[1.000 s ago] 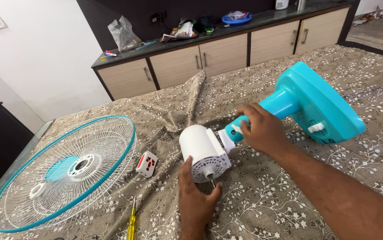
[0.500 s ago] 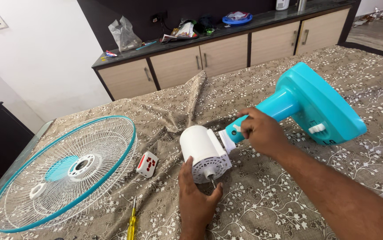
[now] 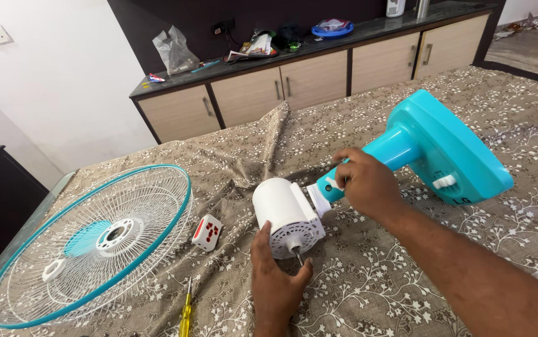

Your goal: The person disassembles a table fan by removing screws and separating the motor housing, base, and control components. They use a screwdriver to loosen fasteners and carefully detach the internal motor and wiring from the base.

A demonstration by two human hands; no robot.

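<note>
Fingers of right hand (image 3: 367,181) curled round teal neck (image 3: 369,159) beside white motor (image 3: 286,214); left hand (image 3: 273,274) loosely spread, cupping motor's front edge at shaft; grille (image 3: 88,240), screwdriver (image 3: 185,310) left, open bedsheet (image 3: 369,281) between forearms.

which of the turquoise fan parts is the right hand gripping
The turquoise stand neck, joined to the base lying on its side; the right hand wraps its lower end. The turquoise-rimmed grille lies untouched, far left.

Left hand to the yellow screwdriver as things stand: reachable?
Probably yes. The left hand rests at the white motor housing, and the yellow screwdriver lies on the patterned cloth just to its left, with only bare cloth between them.
</note>
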